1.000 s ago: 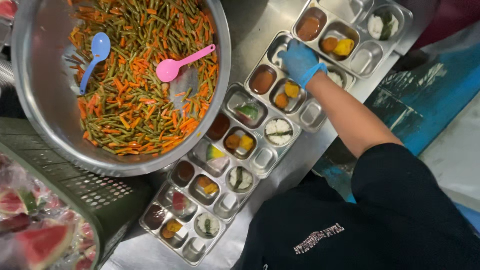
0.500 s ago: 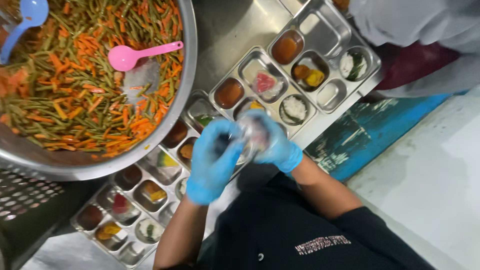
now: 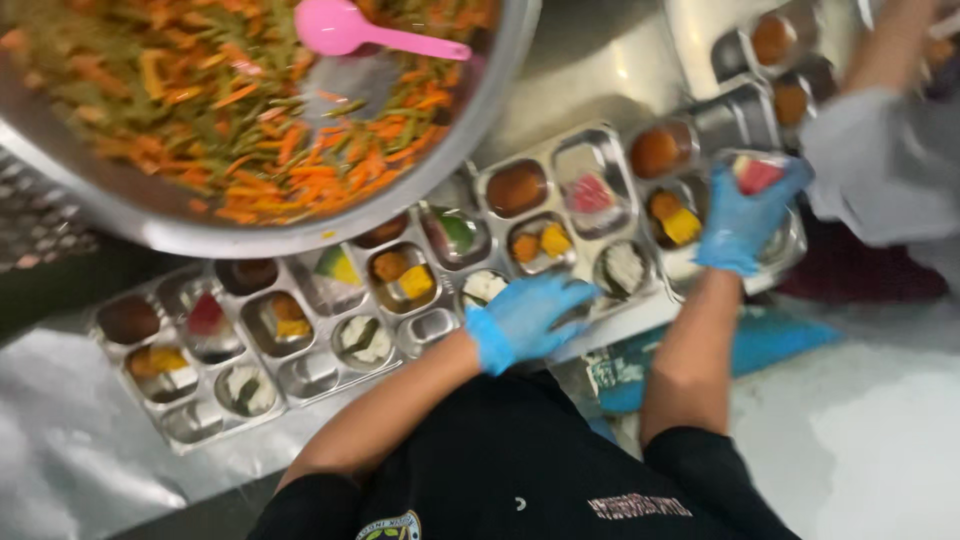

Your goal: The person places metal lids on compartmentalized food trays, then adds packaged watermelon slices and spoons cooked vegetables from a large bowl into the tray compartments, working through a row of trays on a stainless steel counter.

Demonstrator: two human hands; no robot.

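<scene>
Nearest the camera, the left hand (image 3: 532,318) in a blue glove rests palm-down at the near edge of a steel compartment tray (image 3: 560,215). Its fingers are loosely spread and flat, and it grips nothing that shows; it seems to steady the tray against the table (image 3: 80,450) edge.

Further out, the right hand (image 3: 745,222), also blue-gloved, is curled around a red watermelon piece (image 3: 758,175) and holds it just above the far right tray (image 3: 790,245), over one of its compartments (the motion blur hides exactly which).

The trays lie side by side in a slanted row, touching or nearly so, which keeps each one within arm's reach. Most compartments already hold food: brown sauce, yellow and orange chunks, white rice with a dark strip, and red watermelon.

Beyond the row sits a large steel bowl (image 3: 300,225) of shredded carrot and green beans, its rim overhanging the trays. A pink plastic spoon (image 3: 370,35) lies in it, handle pointing right.

At the far right, another person's pale sleeve (image 3: 885,165) reaches over more trays.
</scene>
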